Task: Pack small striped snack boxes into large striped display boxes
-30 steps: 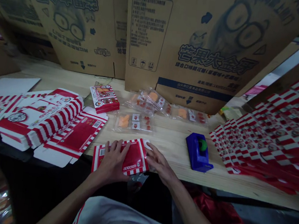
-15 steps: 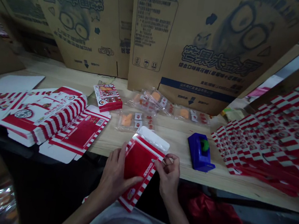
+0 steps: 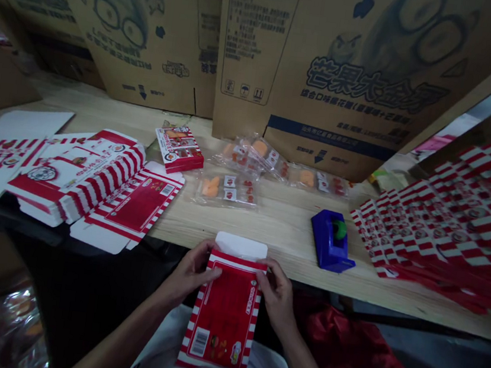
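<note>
A flat red-and-white carton (image 3: 230,307) with striped edges and a barcode is held upright before me, its white top flap (image 3: 241,245) raised. My left hand (image 3: 194,270) grips its upper left edge, thumb on the front face. On the upper right edge, my right hand (image 3: 276,289) pinches the carton, with the thumb in front. Fingers behind the carton are partly hidden. Beyond it on the table lie several clear candy packets (image 3: 227,190) with orange and red pieces. A small packed box (image 3: 178,149) lies to their left.
A stack of flat printed cartons (image 3: 80,178) lies on the left of the wooden table (image 3: 205,221). To the right stand a blue tape dispenser (image 3: 331,242) and a tall pile of striped boxes (image 3: 456,216). Large brown cardboard boxes (image 3: 245,109) line the back.
The carton has come lower and closer to me and turned from tilted to nearly straight. My left hand shifted from across its face to the upper left edge.
</note>
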A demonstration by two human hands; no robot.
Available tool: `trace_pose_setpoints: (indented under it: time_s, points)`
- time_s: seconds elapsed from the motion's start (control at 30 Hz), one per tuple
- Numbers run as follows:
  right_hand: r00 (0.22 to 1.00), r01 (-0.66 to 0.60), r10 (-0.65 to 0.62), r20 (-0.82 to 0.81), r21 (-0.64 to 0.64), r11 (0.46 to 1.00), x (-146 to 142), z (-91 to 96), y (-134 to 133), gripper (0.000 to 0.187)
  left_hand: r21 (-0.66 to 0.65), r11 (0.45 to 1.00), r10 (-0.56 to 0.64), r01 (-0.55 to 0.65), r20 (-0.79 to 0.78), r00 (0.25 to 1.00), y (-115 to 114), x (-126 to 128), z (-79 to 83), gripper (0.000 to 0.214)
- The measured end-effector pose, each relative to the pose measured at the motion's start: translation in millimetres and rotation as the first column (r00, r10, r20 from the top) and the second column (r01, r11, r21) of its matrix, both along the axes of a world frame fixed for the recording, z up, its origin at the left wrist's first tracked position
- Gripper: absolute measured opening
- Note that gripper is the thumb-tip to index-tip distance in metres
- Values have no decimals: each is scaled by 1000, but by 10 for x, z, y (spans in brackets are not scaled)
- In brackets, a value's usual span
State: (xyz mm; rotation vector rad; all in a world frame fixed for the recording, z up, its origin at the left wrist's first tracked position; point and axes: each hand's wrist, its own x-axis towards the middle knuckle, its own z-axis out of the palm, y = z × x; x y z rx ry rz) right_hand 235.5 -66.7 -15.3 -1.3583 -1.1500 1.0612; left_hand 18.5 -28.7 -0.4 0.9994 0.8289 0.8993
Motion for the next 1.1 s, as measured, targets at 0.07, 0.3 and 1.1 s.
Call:
trace_pose_setpoints:
  time_s: [0.07,0.3,1.1]
  points:
    - [998,17,-21,59,58,998,-46,32,67,20,22,994,105,-104,-58,993,57,61,9,27]
    - [969,83,-99,-228,-80,993,-140,75,213,38,16,954,300,-300,-110,948,212,152,-20,33]
    - [949,-287,296,104,-97,953,77,505,510,13,-63,973,-229,220,-268,936,668,-250,366,20]
